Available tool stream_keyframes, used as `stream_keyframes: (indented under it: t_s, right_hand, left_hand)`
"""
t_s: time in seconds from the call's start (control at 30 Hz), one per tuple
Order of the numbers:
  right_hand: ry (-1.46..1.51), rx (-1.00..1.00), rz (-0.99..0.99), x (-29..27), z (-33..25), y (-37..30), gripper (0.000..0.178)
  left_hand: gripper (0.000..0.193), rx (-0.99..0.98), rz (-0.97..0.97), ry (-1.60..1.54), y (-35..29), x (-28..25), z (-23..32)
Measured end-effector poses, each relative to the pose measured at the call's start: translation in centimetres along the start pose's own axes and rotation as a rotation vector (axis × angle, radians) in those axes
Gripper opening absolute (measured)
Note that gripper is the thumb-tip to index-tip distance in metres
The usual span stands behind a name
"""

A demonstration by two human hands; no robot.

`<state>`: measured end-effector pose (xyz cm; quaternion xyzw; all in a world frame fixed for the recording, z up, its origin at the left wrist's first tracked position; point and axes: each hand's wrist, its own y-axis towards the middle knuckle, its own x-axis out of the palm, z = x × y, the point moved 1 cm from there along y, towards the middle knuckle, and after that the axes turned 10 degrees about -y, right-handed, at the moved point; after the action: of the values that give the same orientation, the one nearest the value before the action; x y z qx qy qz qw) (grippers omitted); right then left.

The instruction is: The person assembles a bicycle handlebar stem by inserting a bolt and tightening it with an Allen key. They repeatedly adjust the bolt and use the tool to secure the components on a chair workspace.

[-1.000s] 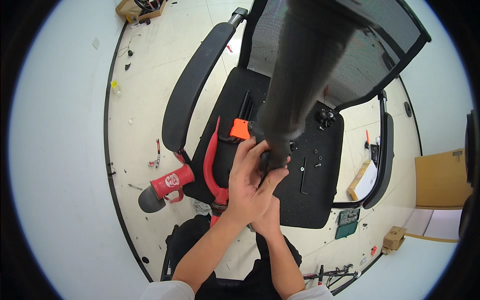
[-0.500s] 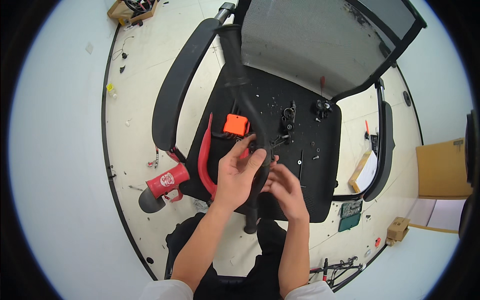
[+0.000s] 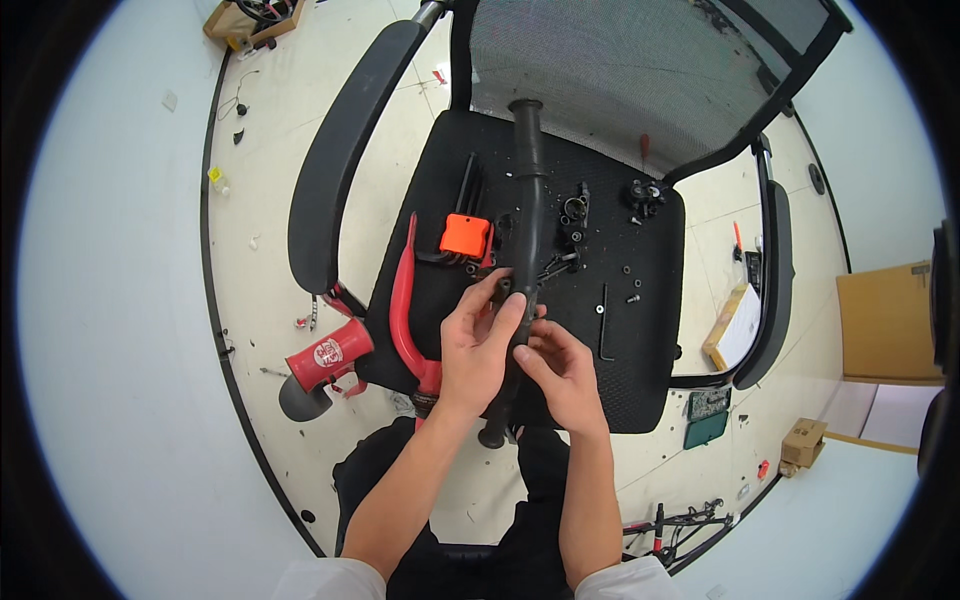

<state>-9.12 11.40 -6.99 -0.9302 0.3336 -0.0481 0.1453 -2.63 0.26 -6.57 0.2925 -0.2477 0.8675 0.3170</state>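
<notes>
Shifting rightward at its top since half a second ago, black handlebar is now standing nearer vertical in the frame; its upper end was pointing further toward the upper left.

Left to right. Far left, lower half: red cylinder with a dark gray domed end is lying on the floor beside the office chair. Next, red bicycle fork is resting at the left part of the chair seat, one curved leg pointing to the top of the frame.

Left hand, just below center, is gripping the handlebar around its middle, thumb lying along the near face, fingers bending behind from the left. Above that hand, orange hex key holder is sitting on the seat, just left of the bar.

Handlebar itself is running through frame center, between the hands. Long axis: nearly up-down, bowing slightly, upper end leaning right of the lower. Rubber-gripped top is hanging over the seat's rear half; bottom end is projecting past the front edge, toward the legs.

Right hand is coming in from the lower right, half curled, thumb tip touching the bar slightly lower than the left thumb. Whether its fingers are gripping anything: cannot tell. Left hand is having the fuller hold.

Further right, black clamp parts and L-shaped hex key are lying on the seat, clear of both hands.
</notes>
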Motion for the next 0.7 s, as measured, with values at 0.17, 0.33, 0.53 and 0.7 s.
stream_keyframes:
  t_s: [0.17,0.33,0.53,0.7]
  right_hand:
    - [-0.365,-0.181,0.22,2.7,-0.5,-1.2,0.042]
    - [-0.56,-0.077,0.259,4.6,0.5,-2.2,0.031]
    - [-0.05,0.022,0.121,4.8,0.6,-2.1,0.03]
    - [0.381,0.223,-0.171,4.2,-1.0,-2.6,0.05]
  left_hand:
    - [0.042,0.153,0.016,0.057,-0.1,-0.2,0.2]
    - [0.041,0.123,0.0,-0.123,0.0,0.5,1.0]
    - [0.041,-0.021,-0.101,-0.221,0.1,0.2,1.2]
    - [0.042,-0.08,-0.142,-0.235,0.1,-0.3,1.9]
